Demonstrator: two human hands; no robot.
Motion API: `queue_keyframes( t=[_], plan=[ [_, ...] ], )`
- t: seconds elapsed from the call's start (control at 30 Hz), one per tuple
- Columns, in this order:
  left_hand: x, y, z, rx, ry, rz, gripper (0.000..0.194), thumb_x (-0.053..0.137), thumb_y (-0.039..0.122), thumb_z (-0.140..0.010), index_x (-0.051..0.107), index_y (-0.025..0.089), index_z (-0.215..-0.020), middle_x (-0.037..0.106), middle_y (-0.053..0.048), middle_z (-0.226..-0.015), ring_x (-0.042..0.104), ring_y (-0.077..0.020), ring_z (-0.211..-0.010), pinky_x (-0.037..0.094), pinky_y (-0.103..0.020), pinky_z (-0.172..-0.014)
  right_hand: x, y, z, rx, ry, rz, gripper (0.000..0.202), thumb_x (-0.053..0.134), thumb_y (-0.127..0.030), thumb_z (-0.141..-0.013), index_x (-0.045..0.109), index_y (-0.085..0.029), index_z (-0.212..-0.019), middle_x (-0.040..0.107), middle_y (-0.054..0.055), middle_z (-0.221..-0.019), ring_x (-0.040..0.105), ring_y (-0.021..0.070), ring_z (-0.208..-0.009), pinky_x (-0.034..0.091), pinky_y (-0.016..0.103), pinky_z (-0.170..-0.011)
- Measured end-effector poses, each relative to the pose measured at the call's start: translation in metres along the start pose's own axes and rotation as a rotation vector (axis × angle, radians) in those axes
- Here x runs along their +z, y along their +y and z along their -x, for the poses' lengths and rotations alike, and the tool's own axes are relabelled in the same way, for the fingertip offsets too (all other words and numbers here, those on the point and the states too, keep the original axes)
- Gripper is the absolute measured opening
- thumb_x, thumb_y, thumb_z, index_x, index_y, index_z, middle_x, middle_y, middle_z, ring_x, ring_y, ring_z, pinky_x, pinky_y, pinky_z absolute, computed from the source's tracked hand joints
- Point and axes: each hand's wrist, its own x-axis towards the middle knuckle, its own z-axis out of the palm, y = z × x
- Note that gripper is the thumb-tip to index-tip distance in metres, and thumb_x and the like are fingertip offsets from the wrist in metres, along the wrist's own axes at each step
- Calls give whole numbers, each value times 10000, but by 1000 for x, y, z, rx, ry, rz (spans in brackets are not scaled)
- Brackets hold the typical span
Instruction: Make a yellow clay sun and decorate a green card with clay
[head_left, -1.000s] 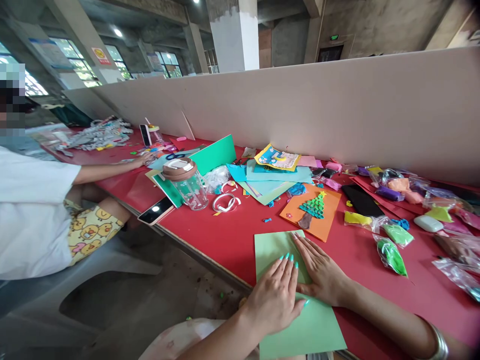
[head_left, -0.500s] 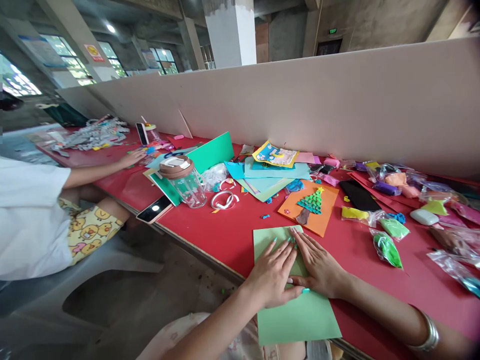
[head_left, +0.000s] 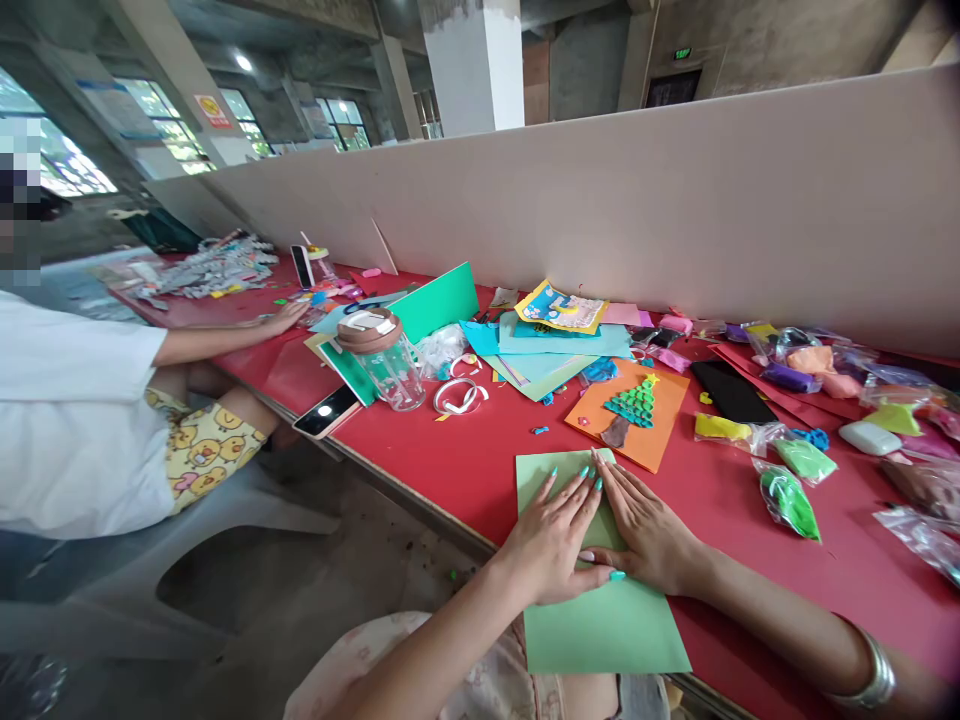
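Observation:
Both hands rest on a light green sheet of paper (head_left: 606, 630) at the red table's front edge. My left hand (head_left: 556, 540) lies on its left part with fingers extended and spread a little. Stretched out flat, my right hand (head_left: 646, 528) presses along the sheet's right side, its fingertips near the top edge beside the left fingertips. The two thumbs lie close together at mid-sheet. Just beyond the sheet is an orange card (head_left: 660, 425) bearing a green clay tree (head_left: 632, 405) with a brown trunk.
A lidded clear cup (head_left: 390, 370), a phone (head_left: 328, 412) and a white looped cable (head_left: 459, 397) stand or lie left. Coloured papers (head_left: 566, 335) are stacked behind. Clay packets (head_left: 787, 500) and a black phone (head_left: 731, 392) lie right. A person in white (head_left: 75, 420) sits left.
The view has shifted slightly, so most things appear a little further right. Both hands stay on the green sheet in nearly the same pose.

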Motion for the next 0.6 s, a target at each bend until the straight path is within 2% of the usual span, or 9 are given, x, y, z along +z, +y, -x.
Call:
queue_keyframes(
  t=[0.13,0.27,0.43,0.5,0.6],
  plan=[
    [1,9,15,29,136,-62,502,390,420,-897,524,48,-1206,566,-168,-1246,495,-258,-1201,313,-433,-1077,-3,-2,-1,17,-24,-19,1032,386,-648,-825,-171,-9,-1415,177,252,-1460,260,314,-1339,379,445,-1034],
    [-19,6,25,47,206,-29,348,406,308,-897,607,96,-1086,675,-118,-1067,610,-222,-1036,367,-432,-1049,-3,-2,0,22,-25,-40,1011,390,-652,-822,-123,-31,-1434,185,226,-1467,243,305,-1348,346,441,-1060],
    [-51,-11,27,-26,183,-2,300,384,223,-899,610,130,-1073,664,-84,-1109,541,-238,-1155,410,-447,-1003,2,-1,2,13,4,-39,1010,392,-678,-807,-52,-36,-1449,246,232,-1449,265,320,-1337,359,461,-1049],
    [-53,-11,27,-34,127,8,302,383,213,-897,596,139,-1098,653,-74,-1134,499,-235,-1202,391,-446,-1018,2,-1,2,10,4,-33,1013,396,-679,-805,-36,-27,-1449,271,238,-1438,270,327,-1334,372,465,-1038],
    [-44,-2,26,-7,61,-4,349,368,256,-917,529,133,-1202,578,-82,-1253,447,-217,-1250,361,-422,-1043,-1,-2,1,7,-21,-29,1009,401,-672,-807,-25,-20,-1448,261,232,-1444,263,325,-1338,373,459,-1037]
  ],
)
